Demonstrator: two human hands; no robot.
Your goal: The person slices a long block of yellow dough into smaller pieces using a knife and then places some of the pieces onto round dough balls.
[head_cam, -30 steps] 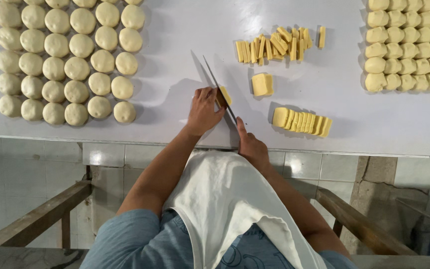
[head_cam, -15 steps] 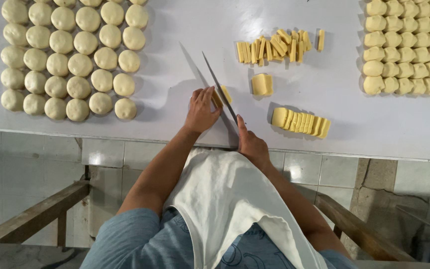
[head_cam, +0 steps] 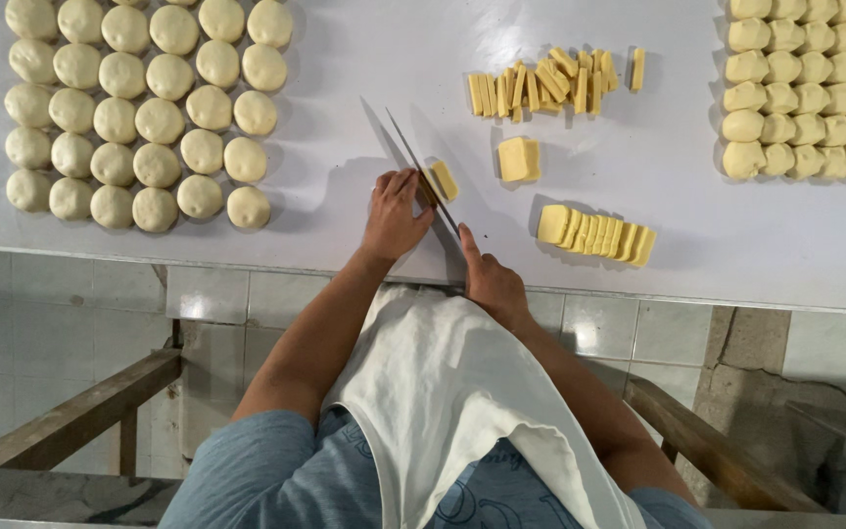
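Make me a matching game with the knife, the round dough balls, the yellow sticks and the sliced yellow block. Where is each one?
1 knife
2 dough balls
3 sticks
4 sliced block

A far left of the table
B right of the right hand
C top middle, in a heap
D held by the right hand, next to the left hand

Pairs: 1-D, 2-A, 3-C, 4-B

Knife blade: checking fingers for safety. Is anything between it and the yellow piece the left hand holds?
Nothing visible. The knife lies right against the yellow piece; the left hand holds it from the blade's other side.
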